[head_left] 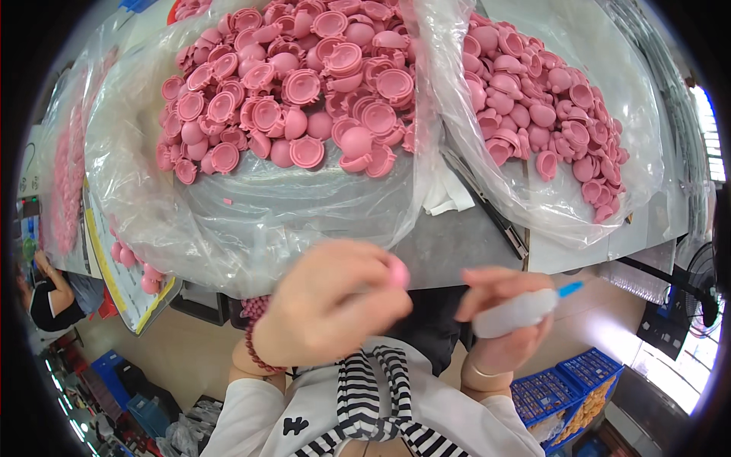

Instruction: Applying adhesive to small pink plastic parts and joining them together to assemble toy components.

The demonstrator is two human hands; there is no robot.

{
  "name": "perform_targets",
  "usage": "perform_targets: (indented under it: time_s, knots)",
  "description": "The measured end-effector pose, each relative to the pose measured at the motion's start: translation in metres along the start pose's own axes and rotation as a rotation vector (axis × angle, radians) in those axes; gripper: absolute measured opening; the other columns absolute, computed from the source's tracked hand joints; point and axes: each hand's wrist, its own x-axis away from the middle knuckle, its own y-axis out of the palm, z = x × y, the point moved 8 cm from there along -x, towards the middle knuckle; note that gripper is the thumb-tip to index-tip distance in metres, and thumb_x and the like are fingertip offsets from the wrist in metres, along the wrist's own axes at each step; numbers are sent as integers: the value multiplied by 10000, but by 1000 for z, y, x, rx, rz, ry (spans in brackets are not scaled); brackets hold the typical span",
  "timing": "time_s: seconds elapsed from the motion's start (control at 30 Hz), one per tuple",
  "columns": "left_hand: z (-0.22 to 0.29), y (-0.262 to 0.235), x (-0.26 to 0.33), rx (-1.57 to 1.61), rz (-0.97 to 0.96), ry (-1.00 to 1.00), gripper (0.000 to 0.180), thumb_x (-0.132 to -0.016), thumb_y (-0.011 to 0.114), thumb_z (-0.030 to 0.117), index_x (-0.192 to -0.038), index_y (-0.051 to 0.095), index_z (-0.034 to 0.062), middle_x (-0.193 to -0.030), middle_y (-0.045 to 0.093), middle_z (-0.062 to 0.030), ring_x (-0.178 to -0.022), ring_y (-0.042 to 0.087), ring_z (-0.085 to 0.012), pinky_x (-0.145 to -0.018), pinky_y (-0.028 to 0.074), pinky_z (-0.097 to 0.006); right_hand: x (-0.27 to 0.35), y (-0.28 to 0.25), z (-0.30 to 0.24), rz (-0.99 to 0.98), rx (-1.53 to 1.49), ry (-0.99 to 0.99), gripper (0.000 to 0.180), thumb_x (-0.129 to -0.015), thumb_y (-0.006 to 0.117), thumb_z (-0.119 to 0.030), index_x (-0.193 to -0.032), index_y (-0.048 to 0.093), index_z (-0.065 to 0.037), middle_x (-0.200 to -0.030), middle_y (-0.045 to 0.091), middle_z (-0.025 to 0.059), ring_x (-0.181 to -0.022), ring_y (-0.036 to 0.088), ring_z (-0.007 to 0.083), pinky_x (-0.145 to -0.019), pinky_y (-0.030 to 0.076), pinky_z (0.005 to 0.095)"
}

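Your left hand [331, 305], centre frame, is closed around one pink piece [399, 273]: small, rounded, glossy, showing only past your fingertips. Your right hand [502, 320], lower right of centre, is clamped on a white squeeze bottle [518, 311] with a blue nozzle [569, 289] pointing right, away from the piece. Above, clear plastic bags [251, 221] hold heaps of pink caps [297, 84] on a grey table [457, 244].

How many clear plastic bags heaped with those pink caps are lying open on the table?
2 in full view: a big bag at centre-left ahead of the left hand, and a second bag to the right. A third may lie at the far left edge, mostly cut off.
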Motion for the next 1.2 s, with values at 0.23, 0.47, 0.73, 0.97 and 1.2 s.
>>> perform_targets:
  time_s: [0.23, 0.47, 0.73, 0.97, 1.2]
  knots:
    - [-18, 16, 23, 591, 276, -366, 317, -679, 694, 55, -962, 563, -4, -917, 599, -133, -839, 593, -237, -695, 466, -292, 2, 35, 11, -228, -540, -14, 366, -832, 528, -227, -1075, 395, 11, -1022, 535, 249, -884, 574, 290, -772, 469, 380]
    - [-29, 46, 35, 1270, 182, -546, 442, -716, 629, -47, -1128, 469, -42, -1114, 522, -184, -989, 542, -217, -813, 459, -322, 7, 26, 14, -159, -230, -78, 509, -792, 577, -333, -1089, 357, 18, -813, 580, 215, -744, 592, 249, -617, 488, 307]
    - [-34, 47, 38, 1366, 207, -694, 476, -707, 687, 75, -1110, 458, -34, -1076, 515, -260, -819, 601, -203, -703, 511, -302, -15, 6, -21, -117, 51, -406, 450, -547, 765, -172, -903, 552, 2, -613, 476, 44, -485, 404, 143, -423, 287, 270]
    - [-35, 44, 42, 1402, 156, -522, 464, -729, 534, -140, -1169, 413, -56, -1188, 459, -235, -1094, 484, -233, -923, 408, -340, 3, 26, -47, -14, 369, -697, 522, -667, 671, -476, -811, 625, 23, -584, 485, 6, -445, 401, 112, -379, 289, 226]
    - [-35, 45, 43, 1396, 174, -575, 447, -720, 531, -153, -1145, 429, -56, -1190, 455, -241, -1097, 481, -235, -920, 410, -339, 7, 46, -49, -223, 519, -739, 586, -790, 503, -534, -796, 545, 50, -566, 452, 35, -432, 416, 135, -365, 291, 235]
